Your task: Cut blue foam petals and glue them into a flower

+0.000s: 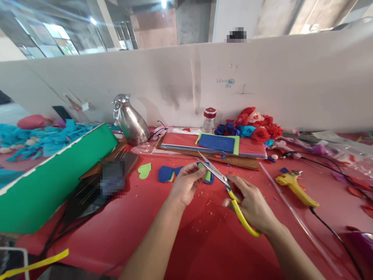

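My left hand [185, 182] pinches a small green paper piece [201, 166] between thumb and fingertips. Yellow-handled scissors [216, 172] lie in my right hand [253, 203], their blades parted and pointing up-left across that piece. A blue-and-green cut piece [211, 178] shows just behind the blades; whether it is held or rests on the table I cannot tell. On the red table left of my hands are blue cut pieces [166, 174] with green edges under them and a light green heart [144, 170].
Behind my hands, a paper stack [182, 142] carries a blue sheet [217, 143] on a green one. A steel jug [132, 122], a red-lidded jar [209, 120] and paper flowers [260, 130] stand farther back. At right lies a yellow glue gun [297, 189]; a green board [64, 175] rises at left.
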`<state>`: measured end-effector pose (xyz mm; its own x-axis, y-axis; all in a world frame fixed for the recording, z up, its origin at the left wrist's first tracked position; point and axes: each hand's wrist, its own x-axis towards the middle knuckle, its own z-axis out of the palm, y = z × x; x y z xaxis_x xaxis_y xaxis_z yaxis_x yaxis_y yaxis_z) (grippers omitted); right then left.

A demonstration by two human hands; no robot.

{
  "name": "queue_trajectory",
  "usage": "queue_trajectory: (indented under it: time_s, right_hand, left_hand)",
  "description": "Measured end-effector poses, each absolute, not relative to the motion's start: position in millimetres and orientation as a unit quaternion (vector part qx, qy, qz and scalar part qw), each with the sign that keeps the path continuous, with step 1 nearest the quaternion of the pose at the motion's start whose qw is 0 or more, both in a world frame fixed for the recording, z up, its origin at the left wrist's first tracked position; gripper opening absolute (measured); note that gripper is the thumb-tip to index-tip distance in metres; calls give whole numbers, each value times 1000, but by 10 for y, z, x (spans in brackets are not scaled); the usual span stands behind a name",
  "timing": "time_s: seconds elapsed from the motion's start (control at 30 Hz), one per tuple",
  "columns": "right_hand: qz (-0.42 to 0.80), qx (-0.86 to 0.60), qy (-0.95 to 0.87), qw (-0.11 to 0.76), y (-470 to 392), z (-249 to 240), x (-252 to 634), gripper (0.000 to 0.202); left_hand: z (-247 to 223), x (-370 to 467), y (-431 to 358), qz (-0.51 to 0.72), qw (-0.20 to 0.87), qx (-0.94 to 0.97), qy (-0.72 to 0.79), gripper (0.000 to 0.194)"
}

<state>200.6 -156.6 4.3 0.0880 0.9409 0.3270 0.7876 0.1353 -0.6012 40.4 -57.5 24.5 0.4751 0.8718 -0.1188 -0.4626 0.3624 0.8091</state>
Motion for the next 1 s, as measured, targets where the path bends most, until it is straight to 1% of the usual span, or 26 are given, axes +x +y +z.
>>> queue_trajectory:
  time_s: [0.17,0.33,0.5,0.67,0.83,0.93,1.0]
  right_hand:
    - [150,-641,-663,357,-1568,98,1967,32]
    - [183,-635,-659,359,-1579,116,1943,23]
    - [231,-630,-649,358,-1601,119,1991,26]
    - [231,-633,-660,332,-1625,149,2069,25]
    - [225,-650,-661,300,-1639,174,2124,30]
    - [234,-657,-648,306,-1645,164,2158,27]
    - [226,-664,-630,333,-1638,139,2172,26]
  left_hand:
    - [236,392,-570,436,773,365,282,28]
    - [257,389,-589,438,773,365,278,28]
    - [272,357,-571,441,750,398,290,25]
    - [265,289,-520,439,700,471,310,22]
    - [275,256,-495,416,676,526,305,21]
    - [267,238,-473,418,655,543,318,22]
    - [260,223,-457,421,646,544,331,22]
